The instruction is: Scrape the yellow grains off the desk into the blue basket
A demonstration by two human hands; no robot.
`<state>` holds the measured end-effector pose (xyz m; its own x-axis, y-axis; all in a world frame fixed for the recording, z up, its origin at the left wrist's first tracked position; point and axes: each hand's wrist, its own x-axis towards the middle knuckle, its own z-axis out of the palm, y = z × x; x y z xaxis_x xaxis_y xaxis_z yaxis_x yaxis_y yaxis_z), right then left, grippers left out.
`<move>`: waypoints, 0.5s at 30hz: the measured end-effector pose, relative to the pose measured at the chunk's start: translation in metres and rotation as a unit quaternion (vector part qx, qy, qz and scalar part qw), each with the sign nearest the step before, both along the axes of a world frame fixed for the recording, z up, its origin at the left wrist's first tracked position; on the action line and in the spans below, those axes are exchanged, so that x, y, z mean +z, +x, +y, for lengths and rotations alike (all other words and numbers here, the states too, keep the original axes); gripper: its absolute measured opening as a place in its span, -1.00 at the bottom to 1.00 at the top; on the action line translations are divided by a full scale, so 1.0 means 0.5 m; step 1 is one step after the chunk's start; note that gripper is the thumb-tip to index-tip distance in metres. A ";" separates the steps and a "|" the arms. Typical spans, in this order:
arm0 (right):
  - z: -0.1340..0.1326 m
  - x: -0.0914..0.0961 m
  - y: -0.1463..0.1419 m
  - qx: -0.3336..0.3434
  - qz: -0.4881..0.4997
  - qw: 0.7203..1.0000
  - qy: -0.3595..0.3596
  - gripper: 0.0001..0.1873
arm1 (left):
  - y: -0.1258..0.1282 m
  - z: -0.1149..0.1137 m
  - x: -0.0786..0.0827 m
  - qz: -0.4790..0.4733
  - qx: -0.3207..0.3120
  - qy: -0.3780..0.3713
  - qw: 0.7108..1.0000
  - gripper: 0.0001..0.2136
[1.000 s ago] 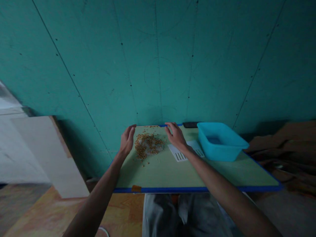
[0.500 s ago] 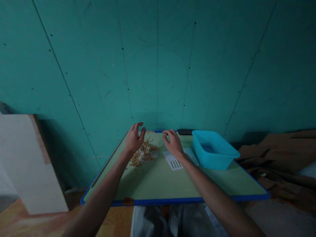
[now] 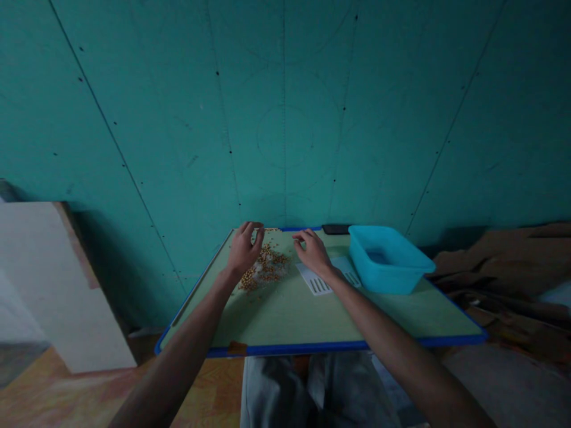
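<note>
My left hand point(image 3: 244, 246) hovers at the left of a spread pile of small yellow-brown beans or kernels point(image 3: 273, 261), mixed with whitish grains point(image 3: 263, 273). Its fingers are bent and stand apart from the thumb, with nothing visible between them. To the right of the pile, my right hand point(image 3: 312, 249) is held over a flat white slotted piece point(image 3: 319, 286). The fingers there curl loosely, a small gap separates them from the thumb, and no held thing shows. My right wrist and forearm hide part of the slotted piece.
A light-blue plastic basin point(image 3: 390, 276) stands on the right of the blue-edged green table point(image 3: 289, 324). Behind it lies a dark flat object point(image 3: 335, 229). The teal wall point(image 3: 285, 119) rises at the far edge. White board point(image 3: 66, 285) leans left; brown cardboard point(image 3: 504, 255) lies right.
The view has tilted slightly, so the table sits higher in the picture. Both hands stay in nearly the same places, and the right fingers and thumb have drawn a little closer together.
</note>
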<state>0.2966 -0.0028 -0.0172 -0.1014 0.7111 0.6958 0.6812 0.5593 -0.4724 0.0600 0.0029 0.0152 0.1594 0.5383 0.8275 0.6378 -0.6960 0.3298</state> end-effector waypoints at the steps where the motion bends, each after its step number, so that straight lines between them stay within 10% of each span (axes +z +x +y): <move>1: -0.002 0.000 -0.004 0.009 -0.001 1.000 0.000 -0.81 | 0.000 -0.003 0.001 0.000 -0.001 0.003 1.000 -0.77; 15: 0.005 0.008 -0.013 0.021 0.038 0.999 0.002 -0.84 | -0.012 0.020 -0.021 -0.012 0.019 0.007 1.000 -0.83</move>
<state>0.2902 -0.0003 -0.0133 -0.0779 0.7044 0.7055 0.6204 0.5882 -0.5188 0.0541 0.0130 0.0046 0.1196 0.5325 0.8379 0.6562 -0.6758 0.3358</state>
